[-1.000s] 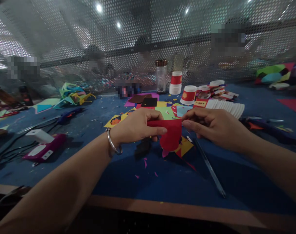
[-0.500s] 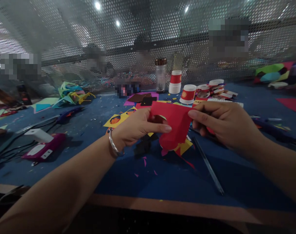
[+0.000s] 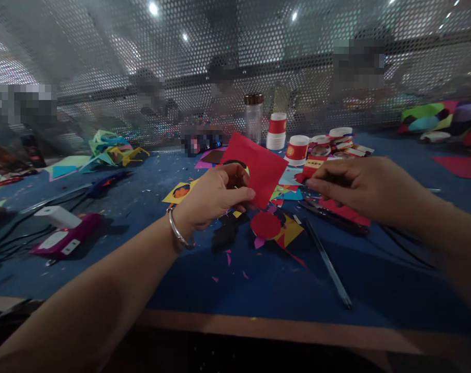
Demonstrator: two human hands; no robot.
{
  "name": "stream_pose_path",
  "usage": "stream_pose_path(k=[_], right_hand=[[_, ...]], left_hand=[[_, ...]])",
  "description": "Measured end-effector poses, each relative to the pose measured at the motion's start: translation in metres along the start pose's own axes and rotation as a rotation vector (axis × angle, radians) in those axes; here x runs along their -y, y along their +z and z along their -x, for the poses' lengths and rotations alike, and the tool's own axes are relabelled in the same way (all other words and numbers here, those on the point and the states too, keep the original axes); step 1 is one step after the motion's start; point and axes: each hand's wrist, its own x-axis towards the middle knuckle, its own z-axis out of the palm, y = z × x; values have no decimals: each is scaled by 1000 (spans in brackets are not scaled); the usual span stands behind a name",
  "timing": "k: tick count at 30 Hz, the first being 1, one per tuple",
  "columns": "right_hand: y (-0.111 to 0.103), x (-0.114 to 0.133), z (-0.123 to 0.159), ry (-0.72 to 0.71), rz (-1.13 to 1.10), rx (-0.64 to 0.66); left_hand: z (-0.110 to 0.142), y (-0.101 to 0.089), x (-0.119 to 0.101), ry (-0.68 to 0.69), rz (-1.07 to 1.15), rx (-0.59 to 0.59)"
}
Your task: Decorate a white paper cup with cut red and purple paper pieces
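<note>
My left hand (image 3: 220, 194) pinches a sheet of red paper (image 3: 264, 171) between thumb and fingers. A hole shows in the paper beside the fingertips. To the right, my right hand (image 3: 359, 189) has its fingers drawn together, apart from the sheet; a bit of red shows at the fingertips, but whether it is held is unclear. Below the sheet, a red paper circle (image 3: 265, 226) lies on yellow and purple scraps. Black paper pieces (image 3: 225, 233) lie left of it. A long clear stick (image 3: 328, 264) and a dark-handled tool (image 3: 336, 216) rest near my right hand.
Paper cups (image 3: 297, 150) and a lidded clear jar (image 3: 253, 119) stand at the back. A purple power strip (image 3: 68, 241) with cables lies left. A folded-paper pile (image 3: 111, 147) sits farther back. Perforated metal mesh (image 3: 181, 62) rises behind the table, with people beyond it.
My right hand has come away from the red sheet. My left hand has tilted and raised the sheet, so the red circle beneath is uncovered.
</note>
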Motion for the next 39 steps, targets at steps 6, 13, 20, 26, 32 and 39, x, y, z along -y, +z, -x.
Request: stream_pose_path(k=[6, 13, 20, 26, 32, 39], right_hand=[[-2, -27, 2, 93, 344, 412], [5, -26, 3, 67, 353, 408], [0, -20, -7, 76, 101, 268], [1, -6, -6, 129, -103, 178], [8, 2, -3, 242, -494, 204], [17, 14, 0, 325, -637, 205]], left_hand=[[-3, 0, 9, 91, -25, -99], [-3, 6, 8, 37, 206, -202], [-5, 10, 10, 20, 403, -202], [-4, 11, 11, 28, 446, -238], [-5, 14, 12, 1, 510, -303], [-4, 20, 16, 28, 574, -322]])
